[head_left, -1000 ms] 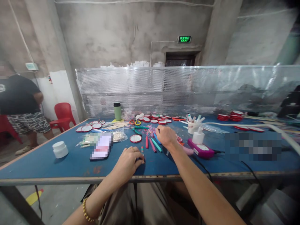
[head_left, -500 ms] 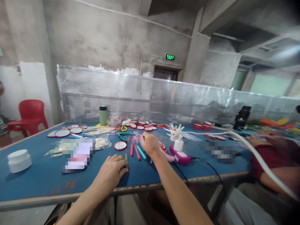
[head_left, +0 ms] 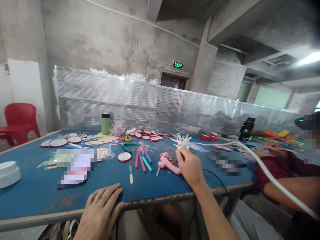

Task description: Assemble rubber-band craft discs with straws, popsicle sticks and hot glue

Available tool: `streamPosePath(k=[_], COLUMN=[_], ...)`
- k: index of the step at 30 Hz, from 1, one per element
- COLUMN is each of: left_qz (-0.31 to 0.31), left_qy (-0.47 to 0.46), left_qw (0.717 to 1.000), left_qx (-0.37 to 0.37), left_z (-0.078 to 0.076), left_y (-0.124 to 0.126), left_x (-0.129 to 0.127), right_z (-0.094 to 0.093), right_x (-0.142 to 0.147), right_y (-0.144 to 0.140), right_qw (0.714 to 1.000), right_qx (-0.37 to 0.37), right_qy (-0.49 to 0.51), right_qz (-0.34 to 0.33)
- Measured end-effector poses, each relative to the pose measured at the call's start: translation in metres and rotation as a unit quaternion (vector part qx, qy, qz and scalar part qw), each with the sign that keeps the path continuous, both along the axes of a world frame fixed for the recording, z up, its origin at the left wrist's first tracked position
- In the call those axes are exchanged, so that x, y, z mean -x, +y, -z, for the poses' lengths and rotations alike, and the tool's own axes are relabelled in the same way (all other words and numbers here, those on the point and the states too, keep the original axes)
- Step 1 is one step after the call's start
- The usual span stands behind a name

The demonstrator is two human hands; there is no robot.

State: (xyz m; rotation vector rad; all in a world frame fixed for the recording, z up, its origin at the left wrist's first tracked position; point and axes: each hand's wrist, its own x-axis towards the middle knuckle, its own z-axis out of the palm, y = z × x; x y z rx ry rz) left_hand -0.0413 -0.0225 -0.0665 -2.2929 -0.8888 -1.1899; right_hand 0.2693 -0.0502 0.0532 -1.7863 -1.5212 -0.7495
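Resting flat on the near edge of the blue table [head_left: 37, 200]: left hand [head_left: 101, 210], palm down, fingers spread, holding nothing, a ring on one finger. Right hand [head_left: 190, 166]: reached forward over the table, back of hand toward the camera, fingers curled beside a pink glue gun [head_left: 167, 164] that lies on its side just left of it; whether the fingers grip anything cannot be told. A black cable [head_left: 220, 181] runs from under that hand toward the table edge.

Items beyond: a striped stick [head_left: 131, 174] lying alone between the hands; red, pink, green and blue sticks [head_left: 142, 162] in a loose row; round red-rimmed mirrors [head_left: 124, 156]; a white cup [head_left: 183, 142] of sticks just beyond the right hand; a green flask [head_left: 105, 123]; a white jar [head_left: 8, 173] at far left.

Surroundings: perforated metal screen [head_left: 100, 100] along the far table edge, bare concrete walls, green exit sign [head_left: 177, 65] over a dark doorway, red chair [head_left: 18, 121] at left. Another person's arm in a dark red sleeve [head_left: 275, 170] rests at right.
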Motion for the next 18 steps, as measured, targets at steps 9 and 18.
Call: streamPosePath(k=[9, 18], left_qz=[-0.063, -0.064], left_qy=[0.069, 0.05], left_qw=[0.994, 0.994], left_qx=[-0.062, -0.068], left_z=[0.01, 0.005], left_y=[-0.018, -0.013], left_x=[0.002, -0.003], right_z=[0.035, 0.057], right_x=[-0.011, -0.039], right_y=[0.035, 0.076], right_qw=[0.95, 0.947], right_qx=[0.235, 0.213], right_qy=[-0.201, -0.239], right_qz=[0.031, 0.004])
